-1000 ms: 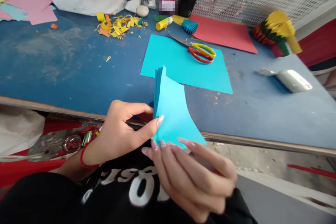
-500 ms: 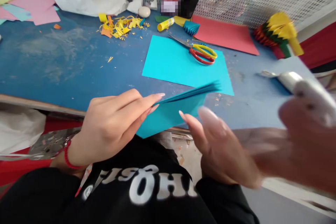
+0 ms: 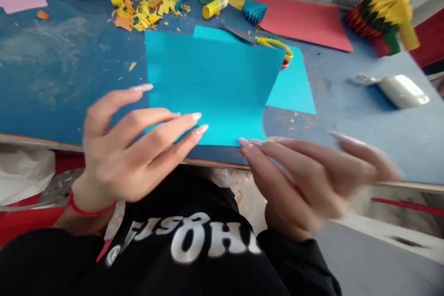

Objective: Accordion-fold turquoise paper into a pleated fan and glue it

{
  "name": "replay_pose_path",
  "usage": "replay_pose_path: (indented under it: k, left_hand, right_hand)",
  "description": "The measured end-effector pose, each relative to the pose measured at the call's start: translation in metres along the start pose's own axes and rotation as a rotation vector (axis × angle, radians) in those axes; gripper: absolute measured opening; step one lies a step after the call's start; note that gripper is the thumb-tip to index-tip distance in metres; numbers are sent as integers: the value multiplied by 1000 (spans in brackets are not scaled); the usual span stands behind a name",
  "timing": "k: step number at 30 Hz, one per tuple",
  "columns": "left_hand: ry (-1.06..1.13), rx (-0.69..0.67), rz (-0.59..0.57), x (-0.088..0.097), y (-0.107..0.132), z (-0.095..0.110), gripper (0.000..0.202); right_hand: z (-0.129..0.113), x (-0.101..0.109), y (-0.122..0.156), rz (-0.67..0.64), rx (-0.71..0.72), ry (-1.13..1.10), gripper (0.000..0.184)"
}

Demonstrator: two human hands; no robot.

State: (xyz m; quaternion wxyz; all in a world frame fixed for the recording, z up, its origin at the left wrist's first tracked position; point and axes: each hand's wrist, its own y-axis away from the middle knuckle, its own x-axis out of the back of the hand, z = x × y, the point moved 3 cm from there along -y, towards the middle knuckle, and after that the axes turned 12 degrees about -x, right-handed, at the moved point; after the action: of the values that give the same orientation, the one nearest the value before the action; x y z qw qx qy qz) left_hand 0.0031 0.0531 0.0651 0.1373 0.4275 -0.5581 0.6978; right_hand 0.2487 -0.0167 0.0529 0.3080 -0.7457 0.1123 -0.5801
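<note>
Paper-craft workbench: scissors, glue stick, coloured paper scraps.

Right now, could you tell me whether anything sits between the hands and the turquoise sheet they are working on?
Nothing visible does. The left hand and right hand both have fingertips on the turquoise sheet, at its near edge.

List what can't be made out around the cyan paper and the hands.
Head view only:
- Scissors: blades and most of the handles hidden behind the held cyan paper.
- Right hand: motion-blurred; grip unclear.
- Left hand: thumb hidden beneath its fingers.
- Flat cyan sheet: mostly covered by the held paper.
</note>
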Motion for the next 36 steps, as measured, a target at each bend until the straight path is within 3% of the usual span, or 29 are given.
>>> replay_pose_path:
  k: [2,4,8,14,20,24,27,31,34,36]
  left_hand:
    - [-74,-178,-91,-13,8,-6,28]
    - [-25,-212,-140,-20,15,-10,25]
    - [106,-53,-140,-15,22,-8,21]
    - [374,210,-100,-8,19,-13,18]
    - [272,300,-87,-8,18,-22,17]
    - [164,227,-112,-7,25,-16,34]
    - [94,119,-126,-8,26,-5,40]
    - [24,-25,-227,-14,24,13,50]
    - [7,-23,-299,-16,24,21,58]
    - [8,-11,-345,-18,25,22,58]
  right_hand:
    - [-9,-12,5,101,34,40,25]
    - [-14,-22,8,183,36,54,18]
    - [-12,-26,6,154,-17,-17,15]
    - [1,-22,-8,-29,-97,-89,23]
    - [7,-25,-13,-61,-177,-176,19]
    - [6,-29,-11,-37,-215,-72,10]
    - [3,-30,-9,-8,-210,-21,14]
    - [1,-31,-7,9,-185,-14,21]
    - [1,-31,-6,3,-164,-57,26]
    - [1,-32,-6,-88,-118,-131,33]
